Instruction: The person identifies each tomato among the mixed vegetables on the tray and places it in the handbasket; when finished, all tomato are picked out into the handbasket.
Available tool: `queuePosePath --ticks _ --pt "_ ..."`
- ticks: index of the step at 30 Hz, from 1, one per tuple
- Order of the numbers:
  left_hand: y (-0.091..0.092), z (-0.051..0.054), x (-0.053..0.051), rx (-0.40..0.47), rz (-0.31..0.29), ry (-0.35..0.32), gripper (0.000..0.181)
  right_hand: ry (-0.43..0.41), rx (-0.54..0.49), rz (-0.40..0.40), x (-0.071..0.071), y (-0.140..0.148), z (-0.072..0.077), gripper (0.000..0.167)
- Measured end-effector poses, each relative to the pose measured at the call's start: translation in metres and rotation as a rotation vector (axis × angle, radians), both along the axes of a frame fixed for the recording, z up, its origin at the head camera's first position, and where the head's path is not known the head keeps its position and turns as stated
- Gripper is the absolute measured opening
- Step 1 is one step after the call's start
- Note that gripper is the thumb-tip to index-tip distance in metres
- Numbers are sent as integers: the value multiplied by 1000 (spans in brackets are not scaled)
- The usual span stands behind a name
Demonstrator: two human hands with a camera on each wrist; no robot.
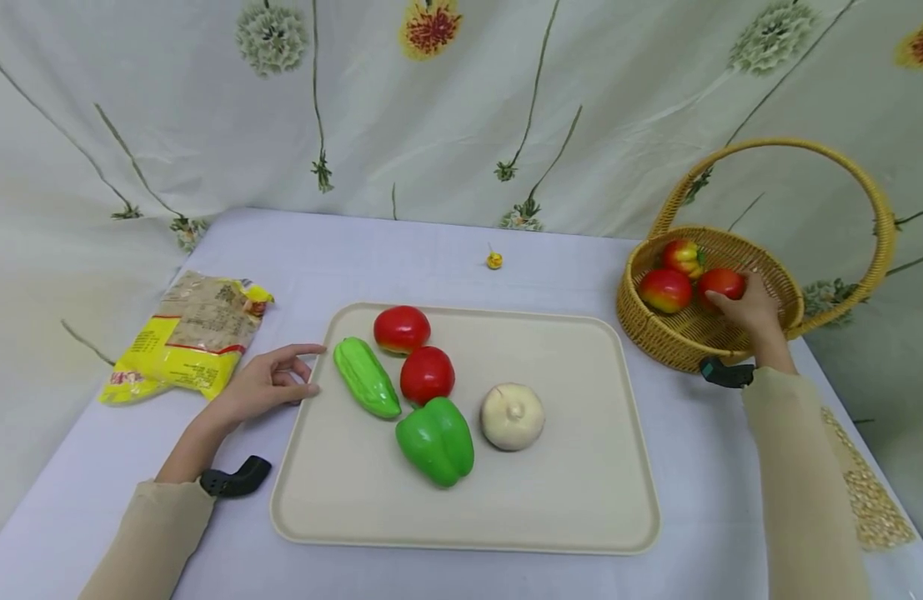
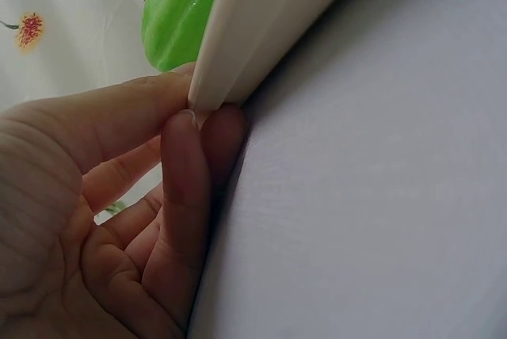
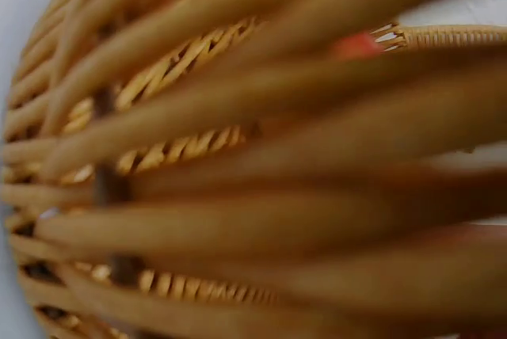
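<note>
Head view: right hand (image 1: 755, 310) in upper right of frame, fingers curled round red fruit (image 1: 719, 285) inside wicker basket (image 1: 656, 342). Left hand (image 1: 268, 383), left of centre, at rim of beige tray (image 1: 574, 500) bearing green bell pepper (image 1: 435, 442).

Left wrist view: fingertips pinch tray rim, upper centre.

Right wrist view: blurred basket weave fills most of frame; fingers hidden.

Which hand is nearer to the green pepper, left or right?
The left hand. It pinches the left edge of the tray, left of the green pepper; the right hand is farther off, in the basket at the right, gripping a red fruit.
</note>
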State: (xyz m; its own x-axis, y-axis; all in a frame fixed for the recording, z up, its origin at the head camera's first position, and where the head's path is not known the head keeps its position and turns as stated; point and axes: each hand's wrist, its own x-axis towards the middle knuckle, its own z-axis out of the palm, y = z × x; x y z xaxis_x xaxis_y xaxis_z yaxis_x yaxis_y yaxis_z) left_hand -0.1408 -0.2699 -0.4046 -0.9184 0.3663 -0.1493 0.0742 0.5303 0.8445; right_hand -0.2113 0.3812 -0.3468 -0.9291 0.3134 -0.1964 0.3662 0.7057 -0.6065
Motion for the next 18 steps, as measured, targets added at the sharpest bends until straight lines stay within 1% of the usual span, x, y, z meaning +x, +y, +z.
queuePosePath --ticks 4,9,11,14,18 --pt "0 0 0 0 1 0 57 -49 0 60 -1 2 -2 77" --pt "-1 -2 1 3 2 5 57 -60 27 69 -3 1 -1 74" --pt "-1 -3 1 1 5 2 57 -47 50 66 -2 1 -1 72" --pt "-1 -4 1 -1 6 3 57 -3 96 62 -1 0 -1 68" --pt "-1 -2 1 4 -3 7 57 51 160 40 0 1 -2 65"
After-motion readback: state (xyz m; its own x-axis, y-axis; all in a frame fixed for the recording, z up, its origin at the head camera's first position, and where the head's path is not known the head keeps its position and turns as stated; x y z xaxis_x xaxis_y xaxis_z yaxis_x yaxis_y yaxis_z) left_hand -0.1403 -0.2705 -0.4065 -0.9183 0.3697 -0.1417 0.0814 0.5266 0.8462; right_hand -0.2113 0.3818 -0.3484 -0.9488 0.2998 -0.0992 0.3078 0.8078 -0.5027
